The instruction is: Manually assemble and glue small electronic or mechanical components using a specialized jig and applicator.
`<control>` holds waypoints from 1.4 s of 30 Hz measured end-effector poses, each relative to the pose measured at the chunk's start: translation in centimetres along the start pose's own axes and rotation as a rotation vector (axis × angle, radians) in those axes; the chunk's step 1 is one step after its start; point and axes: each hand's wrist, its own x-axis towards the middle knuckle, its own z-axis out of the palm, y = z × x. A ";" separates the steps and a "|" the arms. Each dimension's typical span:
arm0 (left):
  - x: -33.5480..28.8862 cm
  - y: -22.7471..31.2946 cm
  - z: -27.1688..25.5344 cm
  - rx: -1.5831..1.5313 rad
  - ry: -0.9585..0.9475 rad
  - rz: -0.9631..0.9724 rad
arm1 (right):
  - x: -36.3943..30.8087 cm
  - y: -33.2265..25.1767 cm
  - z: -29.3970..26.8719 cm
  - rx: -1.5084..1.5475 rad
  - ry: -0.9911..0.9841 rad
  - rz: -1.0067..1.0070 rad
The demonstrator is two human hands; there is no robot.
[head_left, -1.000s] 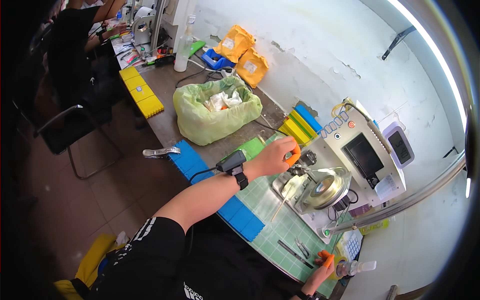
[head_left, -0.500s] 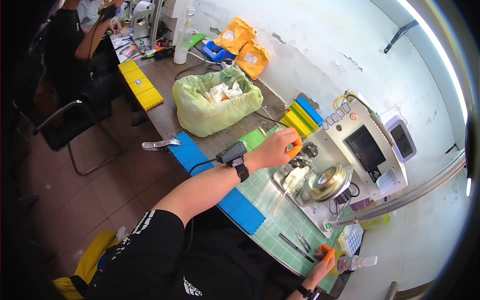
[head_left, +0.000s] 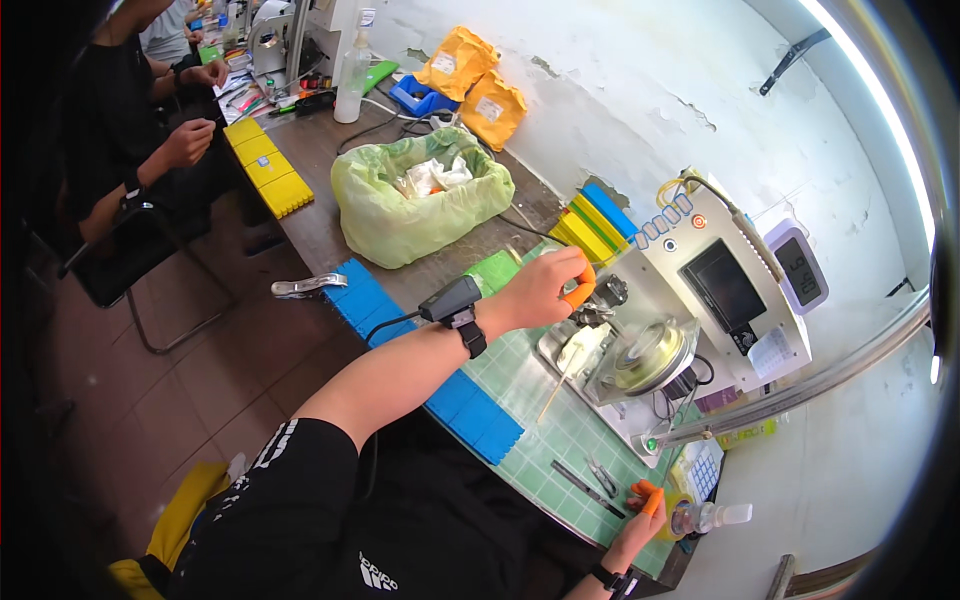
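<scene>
My left hand [head_left: 545, 288] reaches out beside the white bench machine [head_left: 735, 290]. Orange covers wrap its fingertips, which are pinched together near a dark metal part [head_left: 610, 290]; whatever may lie between them is too small to make out. A round clear-and-gold disc unit [head_left: 648, 358] sits on the machine's base, close to that hand. Lower right, my right hand [head_left: 640, 520] has curled fingers, also with orange covers, held together over the mat's edge beside a clear bottle [head_left: 705, 517]. Tweezers [head_left: 603, 478] and a dark flat strip [head_left: 587, 488] lie near it.
A green gridded cutting mat [head_left: 560, 450] covers the near bench. Blue strips [head_left: 470, 410] line its front edge. A bag-lined bin [head_left: 400, 225] holds white tissue. Behind stand yellow envelopes [head_left: 455, 62] and a bottle [head_left: 353, 80]. A co-worker [head_left: 110, 130] sits at left.
My left hand keeps its pinch beside the machine, and my right hand stays curled. The disc unit's gold face looks different. The co-worker's hands have come down, and the view has shifted slightly.
</scene>
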 end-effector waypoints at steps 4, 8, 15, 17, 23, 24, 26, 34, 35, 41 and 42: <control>0.0 0.1 -0.2 0.024 -0.015 0.000 | -0.1 -0.5 0.0 -0.053 -0.013 -0.039; 0.0 -0.1 -0.2 0.027 -0.011 -0.002 | 0.3 0.3 0.0 0.002 -0.013 -0.002; -0.1 -0.2 -0.1 0.051 -0.010 0.009 | 0.1 -0.3 0.2 -0.021 -0.017 -0.040; -0.1 -0.1 -0.1 0.051 -0.021 0.006 | 0.2 0.0 0.1 -0.022 -0.005 -0.017; 0.0 0.9 0.3 0.019 -0.024 -0.013 | -0.2 -0.3 -0.4 -0.022 -0.005 -0.019; 0.1 0.9 0.3 0.007 -0.025 -0.021 | -0.4 -0.7 -0.4 -0.043 -0.007 -0.008; 0.5 -0.5 0.6 0.038 0.009 0.097 | -0.5 -0.9 -0.7 -0.083 -0.012 -0.010; 0.8 -0.2 0.0 0.086 -0.057 0.021 | -0.4 -5.5 1.8 -0.181 -0.188 -0.032; 0.7 -0.1 0.1 0.079 -0.035 0.025 | -0.4 -7.8 2.0 -0.327 -0.227 -0.093; 0.8 1.1 -0.6 0.254 -0.089 0.082 | 1.8 -10.6 3.3 -0.534 -0.546 -0.262; 1.0 1.6 -0.4 0.241 -0.125 0.085 | 2.0 -10.8 3.5 -0.573 -0.558 -0.244</control>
